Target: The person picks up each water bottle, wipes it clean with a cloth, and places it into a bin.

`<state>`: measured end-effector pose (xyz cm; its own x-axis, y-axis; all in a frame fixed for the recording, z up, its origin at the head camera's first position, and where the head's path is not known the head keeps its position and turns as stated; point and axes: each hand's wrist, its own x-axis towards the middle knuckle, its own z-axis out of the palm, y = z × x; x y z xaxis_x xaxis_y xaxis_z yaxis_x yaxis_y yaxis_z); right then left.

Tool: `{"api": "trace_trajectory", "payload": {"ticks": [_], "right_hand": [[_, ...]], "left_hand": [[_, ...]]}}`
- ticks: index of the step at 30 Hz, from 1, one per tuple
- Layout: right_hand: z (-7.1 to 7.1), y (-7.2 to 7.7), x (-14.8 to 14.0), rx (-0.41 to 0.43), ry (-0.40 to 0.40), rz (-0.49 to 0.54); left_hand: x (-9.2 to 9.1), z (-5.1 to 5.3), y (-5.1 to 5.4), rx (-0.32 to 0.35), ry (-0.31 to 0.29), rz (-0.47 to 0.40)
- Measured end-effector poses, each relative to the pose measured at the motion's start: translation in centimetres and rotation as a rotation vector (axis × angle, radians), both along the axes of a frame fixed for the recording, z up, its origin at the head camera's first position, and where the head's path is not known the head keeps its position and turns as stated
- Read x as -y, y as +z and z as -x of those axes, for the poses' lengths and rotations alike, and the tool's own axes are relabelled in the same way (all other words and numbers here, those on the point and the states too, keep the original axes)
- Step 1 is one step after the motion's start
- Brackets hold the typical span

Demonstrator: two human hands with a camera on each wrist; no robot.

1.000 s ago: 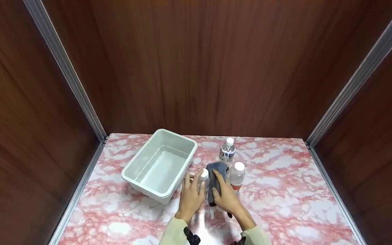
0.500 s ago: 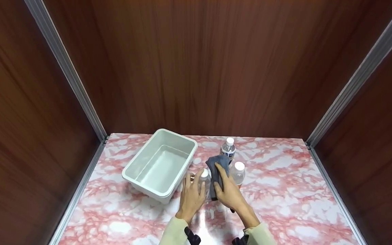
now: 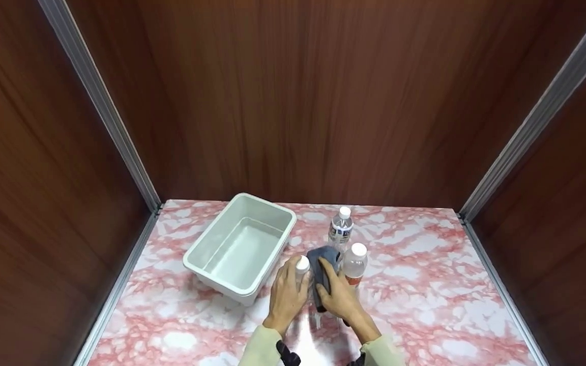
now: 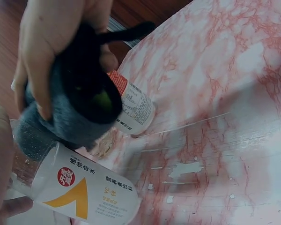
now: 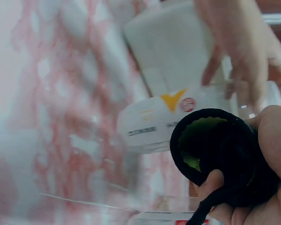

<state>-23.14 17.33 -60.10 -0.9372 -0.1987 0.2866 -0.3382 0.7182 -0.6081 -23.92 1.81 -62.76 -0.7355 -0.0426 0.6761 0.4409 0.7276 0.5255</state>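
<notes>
In the head view my left hand grips the upper part of a clear bottle with a white cap and a white label bearing a yellow V. Just right of it, my right hand holds a dark grey fabric pouch. The pouch's black-rimmed opening, green lining and black strap show in the wrist views. In the left wrist view, the pouch overlaps the bottle; whether they touch I cannot tell. Right beyond the pouch stands an orange-labelled bottle.
Farther back stands another clear bottle with a white cap. A pale grey-green tub sits to the left, close to my left hand. The tabletop is pink-and-white marbled, with brown walls on three sides.
The right hand went away from me with the pouch, then came back nearer. My left fingers, spread beside the bottle before, now close round its top, and its cap sits slightly lower and left.
</notes>
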Motion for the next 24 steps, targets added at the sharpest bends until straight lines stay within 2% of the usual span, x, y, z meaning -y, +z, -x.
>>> {"api": "trace_trajectory", "payload": {"ticks": [8, 14, 20, 24], "right_hand": [[0.4, -2.4, 0.0, 0.033, -0.014, -0.012], [0.6, -3.5, 0.2, 0.047, -0.026, 0.002], [0.2, -3.7, 0.0, 0.105, -0.019, 0.001], [-0.1, -3.3, -0.1, 0.127, -0.016, -0.017]], "left_hand": [[0.3, -0.2, 0.0, 0.015, 0.003, -0.007], [0.6, -0.1, 0.0, 0.011, 0.015, 0.003], [0.9, -0.3, 0.0, -0.027, 0.041, 0.037], [1.0, -0.4, 0.3, -0.048, 0.054, 0.064]]}}
